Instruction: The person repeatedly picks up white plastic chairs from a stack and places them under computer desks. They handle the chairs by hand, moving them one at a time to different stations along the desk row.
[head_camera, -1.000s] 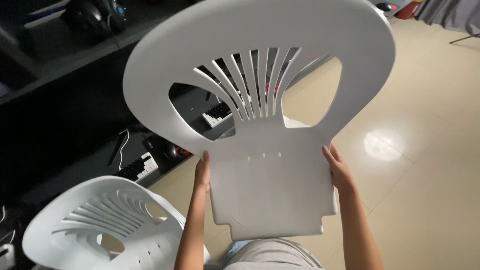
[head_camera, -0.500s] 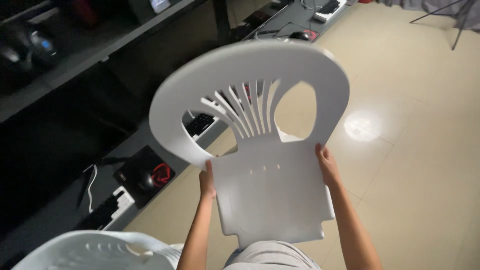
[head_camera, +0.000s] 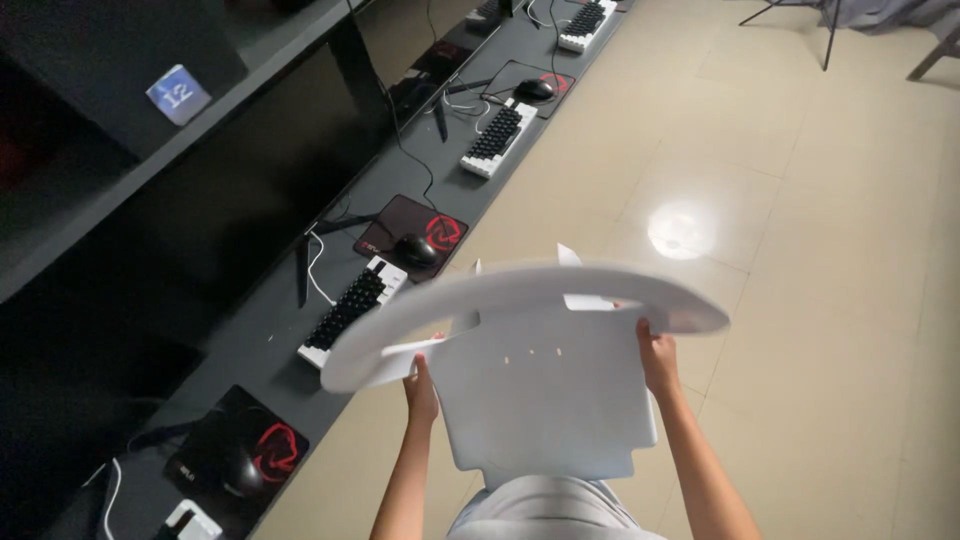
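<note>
Fingers of left hand (head_camera: 421, 388) and right hand (head_camera: 658, 356) clasp opposite edges of the white plastic chair (head_camera: 545, 385), held tilted above the tiled floor (head_camera: 820, 300) beside the dark surface (head_camera: 400, 180) with keyboards: carrying step, demanding steady two-sided grip.

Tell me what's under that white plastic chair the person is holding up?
Under the white chair, held by the left hand and right hand, lies beige tiled floor; the person's lap shows at its lower edge. The floor directly beneath is covered.
</note>
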